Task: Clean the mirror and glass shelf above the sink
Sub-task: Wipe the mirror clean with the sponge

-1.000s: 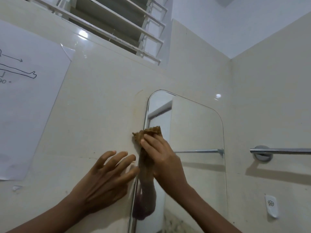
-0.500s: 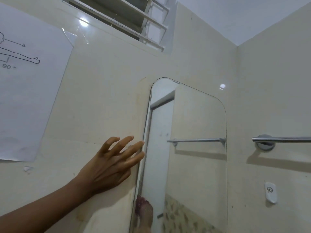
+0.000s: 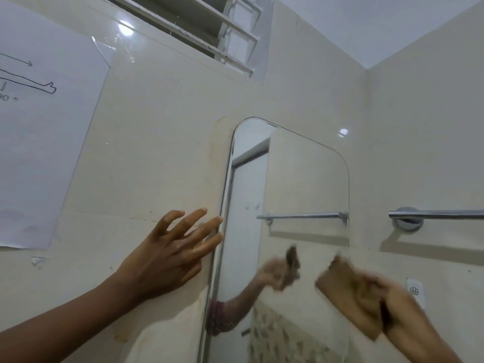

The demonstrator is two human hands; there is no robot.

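Brown cloth [image 3: 348,297] bunched in right hand [image 3: 400,307], held against lower right part of mirror [image 3: 309,184]. Blurred badly, so exact finger placement on cloth impossible to tell; fingers curled round it, gripping. Reflection of same hand and cloth visible in glass just left of it.

Left hand [image 3: 170,255] open, fingers spread, palm flat on tiled wall [image 3: 157,153], fingertips touching mirror's left edge. Holding nothing; probably bracing.

Mirror fixed to wall, frameless, rounded top corners, thin bare edges. Towel rail [image 3: 440,214] on adjoining wall to right, well clear of glass. Paper sheet [image 3: 39,153] taped to wall far left. Louvred window [image 3: 188,24] above. Glass shelf and sink not in view.

On handling, as judgement: cloth soft, light and floppy, best kept folded into a pad in palm with fingers pressing flat behind, so whole face meets glass rather than a loose corner flapping. Mirror stiff, smooth and slippery under a damp cloth, also fragile at unprotected rim; better pressed evenly across middle, lightly near edges and corners, never pried or pulled at edge. Left fingertips on rim worth watching: thin glass edge possibly sharp, and greasy prints likely there.

Wiping apparently under way on lower right; upper part, left strip and shelf likely yet to do.
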